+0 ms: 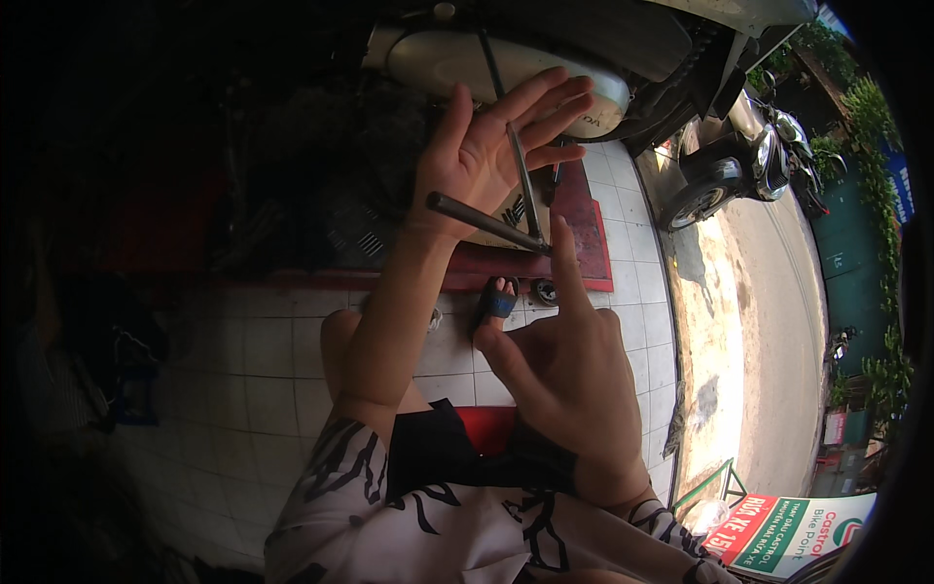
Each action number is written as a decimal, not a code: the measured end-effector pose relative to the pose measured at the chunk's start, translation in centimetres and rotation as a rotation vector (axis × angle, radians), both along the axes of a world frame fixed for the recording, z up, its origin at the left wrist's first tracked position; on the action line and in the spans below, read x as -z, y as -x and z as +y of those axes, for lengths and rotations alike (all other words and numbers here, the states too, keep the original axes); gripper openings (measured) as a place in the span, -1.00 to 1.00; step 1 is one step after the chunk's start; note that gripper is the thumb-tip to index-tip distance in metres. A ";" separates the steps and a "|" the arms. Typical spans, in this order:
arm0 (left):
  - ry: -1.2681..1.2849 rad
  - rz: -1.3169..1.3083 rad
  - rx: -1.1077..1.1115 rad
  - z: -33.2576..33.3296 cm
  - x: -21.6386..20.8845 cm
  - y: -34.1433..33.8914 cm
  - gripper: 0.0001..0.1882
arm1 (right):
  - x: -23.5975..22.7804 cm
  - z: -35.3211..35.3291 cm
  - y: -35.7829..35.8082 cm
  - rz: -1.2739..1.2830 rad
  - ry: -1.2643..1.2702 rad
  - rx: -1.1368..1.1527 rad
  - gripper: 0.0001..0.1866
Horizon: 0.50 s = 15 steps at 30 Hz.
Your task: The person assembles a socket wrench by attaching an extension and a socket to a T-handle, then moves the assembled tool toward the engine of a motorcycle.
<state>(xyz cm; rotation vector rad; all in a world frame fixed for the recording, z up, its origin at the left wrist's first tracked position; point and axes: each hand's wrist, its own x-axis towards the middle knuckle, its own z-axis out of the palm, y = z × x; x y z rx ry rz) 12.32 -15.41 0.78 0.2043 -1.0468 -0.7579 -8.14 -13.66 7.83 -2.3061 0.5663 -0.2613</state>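
A dark metal T-handle wrench (524, 185) stands between my hands. Its long shaft runs up toward the motorbike's silvery side part (428, 60), and its crossbar sits at the near end. My left hand (477, 156) is open with the palm showing and fingers spread. One of its fingers crosses the shaft, while the crossbar passes in front of my left wrist; firm contact cannot be made out. My right hand (569, 360) has its index finger and thumb stretched out, the other fingers bent. That index fingertip is at the crossbar's right end, touching or very close.
Beneath the motorbike lies a red platform (587, 219) with small metal parts on it. White floor tiles (282, 341) surround my sandalled foot (499, 300). On the right are a parked motorbike (715, 190), a sunlit road (769, 321) and a sign board (778, 535). The left side is dark.
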 end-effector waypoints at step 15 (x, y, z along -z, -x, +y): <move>0.058 -0.004 -0.014 0.0 -0.3 0.0 -0.06 | 0.0 0.1 -1.0 -0.124 0.083 -0.141 -0.07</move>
